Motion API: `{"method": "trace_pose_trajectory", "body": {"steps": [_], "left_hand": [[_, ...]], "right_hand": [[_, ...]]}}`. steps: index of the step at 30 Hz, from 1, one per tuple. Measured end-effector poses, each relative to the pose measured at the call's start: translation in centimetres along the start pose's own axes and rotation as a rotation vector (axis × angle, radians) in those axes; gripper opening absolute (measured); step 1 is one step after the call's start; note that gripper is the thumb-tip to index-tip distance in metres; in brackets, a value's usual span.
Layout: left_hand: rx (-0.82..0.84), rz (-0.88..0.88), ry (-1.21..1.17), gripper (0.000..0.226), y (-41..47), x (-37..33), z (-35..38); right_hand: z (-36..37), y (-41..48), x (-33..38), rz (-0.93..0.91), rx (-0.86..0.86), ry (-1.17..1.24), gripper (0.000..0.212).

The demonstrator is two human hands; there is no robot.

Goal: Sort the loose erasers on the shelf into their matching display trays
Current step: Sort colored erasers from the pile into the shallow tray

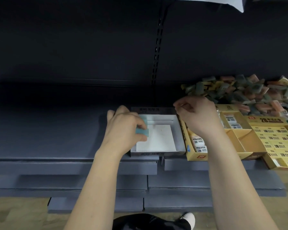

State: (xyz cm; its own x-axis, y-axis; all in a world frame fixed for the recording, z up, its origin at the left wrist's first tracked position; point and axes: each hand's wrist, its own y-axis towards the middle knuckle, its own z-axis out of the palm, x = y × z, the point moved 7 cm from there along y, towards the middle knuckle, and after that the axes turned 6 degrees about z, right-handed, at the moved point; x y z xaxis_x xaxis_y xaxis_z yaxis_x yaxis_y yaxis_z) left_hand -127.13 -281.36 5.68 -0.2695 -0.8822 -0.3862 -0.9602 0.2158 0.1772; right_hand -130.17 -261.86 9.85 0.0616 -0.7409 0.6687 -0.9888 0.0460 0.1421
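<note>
Head view: both forearms reach onto a dark shelf [40, 130].
Left hand [123, 130]: thumb and fingers pinch a teal eraser [142, 133] over the left edge of the silver tray [156, 153].
Tray floor: covered by a white liner [158, 138].
Right hand [198, 117]: fingers curled above the tray's back right corner; cannot tell whether they hold anything.
Loose erasers [239, 92]: wrapped, heaped at back right.
Yellow cardboard tray [196, 157]: touches the silver tray's right side and holds white 2B erasers [198, 143].
</note>
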Motion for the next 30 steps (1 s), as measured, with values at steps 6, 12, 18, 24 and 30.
{"method": "trace_pose_trajectory", "body": {"steps": [6,12,18,24,30], "left_hand": [[0.013,-0.068,-0.016,0.030,0.04,0.74,0.14],[0.009,-0.071,-0.051,0.025,-0.05,0.79,-0.01],[-0.003,-0.099,-0.075,0.026,0.04,0.80,-0.03],[-0.004,-0.112,-0.099,0.030,-0.12,0.71,-0.18],[-0.008,-0.101,-0.083,0.030,0.05,0.60,-0.29]], "right_hand": [[0.21,0.00,-0.63,0.007,-0.001,0.000,0.018],[0.35,0.07,-0.67,0.011,-0.004,0.007,0.018],[0.52,0.14,-0.81,0.017,-0.003,0.011,0.017],[0.52,0.00,-0.81,0.021,0.012,0.020,0.018],[-0.09,-0.22,-0.91,0.014,0.019,0.041,0.017]]}}
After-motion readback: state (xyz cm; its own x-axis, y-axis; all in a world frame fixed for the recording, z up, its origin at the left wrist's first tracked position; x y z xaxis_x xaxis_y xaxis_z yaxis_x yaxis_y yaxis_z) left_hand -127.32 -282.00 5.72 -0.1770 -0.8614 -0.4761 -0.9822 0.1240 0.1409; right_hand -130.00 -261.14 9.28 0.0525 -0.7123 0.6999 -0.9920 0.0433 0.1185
